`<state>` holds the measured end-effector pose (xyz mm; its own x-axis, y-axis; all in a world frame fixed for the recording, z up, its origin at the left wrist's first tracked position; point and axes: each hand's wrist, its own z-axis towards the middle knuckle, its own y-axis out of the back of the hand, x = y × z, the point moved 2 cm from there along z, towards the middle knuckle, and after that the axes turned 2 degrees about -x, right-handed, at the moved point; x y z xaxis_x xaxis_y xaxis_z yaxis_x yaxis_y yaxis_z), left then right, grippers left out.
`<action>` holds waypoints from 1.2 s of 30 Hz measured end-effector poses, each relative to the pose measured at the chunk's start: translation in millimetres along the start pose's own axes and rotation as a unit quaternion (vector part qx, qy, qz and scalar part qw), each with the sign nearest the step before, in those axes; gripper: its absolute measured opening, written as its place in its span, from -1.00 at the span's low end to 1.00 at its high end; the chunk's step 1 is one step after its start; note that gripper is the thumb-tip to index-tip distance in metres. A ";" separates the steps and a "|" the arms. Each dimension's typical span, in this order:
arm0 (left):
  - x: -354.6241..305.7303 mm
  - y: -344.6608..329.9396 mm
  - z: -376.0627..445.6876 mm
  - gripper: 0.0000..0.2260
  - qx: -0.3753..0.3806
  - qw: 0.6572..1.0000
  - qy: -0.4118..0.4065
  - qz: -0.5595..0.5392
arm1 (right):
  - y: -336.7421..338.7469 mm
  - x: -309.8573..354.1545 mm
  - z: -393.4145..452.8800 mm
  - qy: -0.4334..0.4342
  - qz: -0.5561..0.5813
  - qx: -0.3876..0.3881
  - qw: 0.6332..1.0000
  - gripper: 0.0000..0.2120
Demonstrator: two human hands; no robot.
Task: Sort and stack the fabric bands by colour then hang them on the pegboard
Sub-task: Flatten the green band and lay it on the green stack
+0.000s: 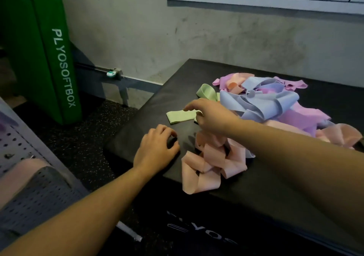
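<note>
My right hand [211, 116] reaches over the flat green band [180, 116], fingers loosely curled and touching its right end without gripping it that I can tell, its long axis running leftward away from my palm, while my left hand [156, 147] rests nearer me, relaxed on the black box [137, 137], holding nothing.

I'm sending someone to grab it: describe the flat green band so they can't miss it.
Start at the black box top holding the heap of coloured bands. At the heap's left edge, under the right hand's fingertips, lies the flat green band. It alone is pressed flat; the other green band behind it stands in a loop.
</note>
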<state>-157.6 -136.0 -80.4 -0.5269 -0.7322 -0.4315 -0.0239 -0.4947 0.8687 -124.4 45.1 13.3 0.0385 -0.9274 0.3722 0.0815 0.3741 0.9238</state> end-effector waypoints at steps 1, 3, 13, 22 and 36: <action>0.9 -0.5 -0.5 -0.78 -0.007 1.000 -0.002 -0.003 | -3.6 -1.8 10.1 -0.003 0.004 0.001 1.000 -0.57; 2.2 -1.9 -0.9 -0.78 -0.020 1.000 -0.009 0.000 | -12.9 -7.5 27.3 -0.017 0.011 0.008 1.000 -0.55; 2.2 -3.1 -2.2 -0.82 -0.048 0.999 -0.014 -0.008 | -66.4 -45.5 57.2 -0.090 -0.131 -0.094 0.983 -0.64; -1.8 1.2 -5.8 -0.72 -0.055 0.998 0.027 -0.033 | -45.2 -22.0 20.3 0.025 -0.078 -0.140 0.987 -0.91; -9.0 7.7 0.1 -0.76 -0.022 0.978 0.078 -0.190 | 46.9 -14.2 -57.3 -0.129 0.346 -0.210 0.905 -0.67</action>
<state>-153.0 -133.2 -69.8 -0.3508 -0.5526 -0.7560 -0.1538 -0.7624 0.6286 -64.0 76.1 46.2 -0.0042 -0.4207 0.9072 0.5000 0.7848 0.3663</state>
